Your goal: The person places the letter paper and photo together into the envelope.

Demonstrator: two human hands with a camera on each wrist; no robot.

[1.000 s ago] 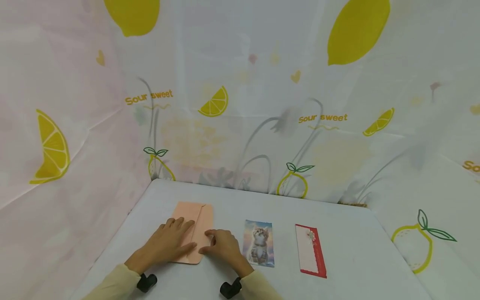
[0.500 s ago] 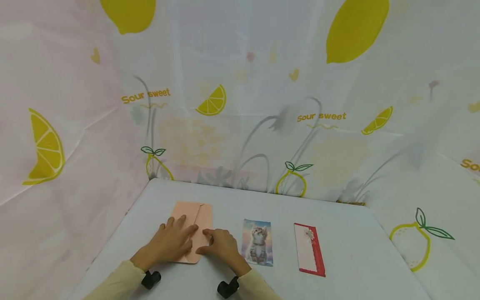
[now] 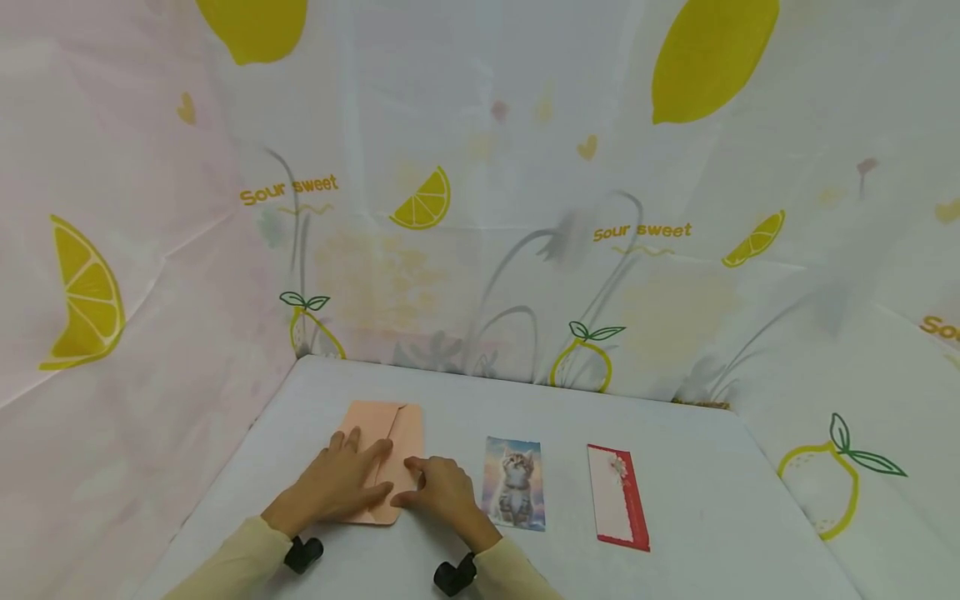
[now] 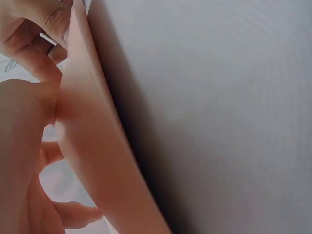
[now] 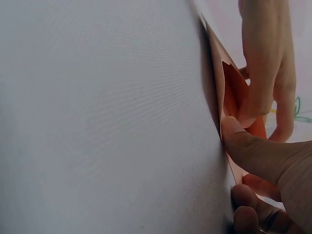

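Note:
A peach paper envelope [image 3: 405, 425] lies on the table at the left, its lengthwise flap edge facing up. My left hand [image 3: 341, 479] rests on it with fingers spread, index fingertip and thumb near the flap edge. From the right, my right hand [image 3: 442, 496] holds the envelope's right side, thumb and index finger bent at it. In the right wrist view the right thumb [image 5: 236, 134] lies at the lip of the envelope's gaping opening [image 5: 234, 92], which shows a darker orange inside. The left wrist view shows the envelope's edge [image 4: 92, 131] slightly raised off the table.
A kitten picture card [image 3: 514, 485] lies just right of my right hand. Farther right is a red and white card [image 3: 621, 500] with a flower decoration. The white table [image 3: 712, 483] is backed by lemon-print cloth [image 3: 517, 167]. Black wrist cameras [image 3: 303, 554] sit under both wrists.
My left thumb was tucked in half a second ago and is now stretched out again toward the flap edge. The right hand stays at the envelope's side. The head view has shifted slightly.

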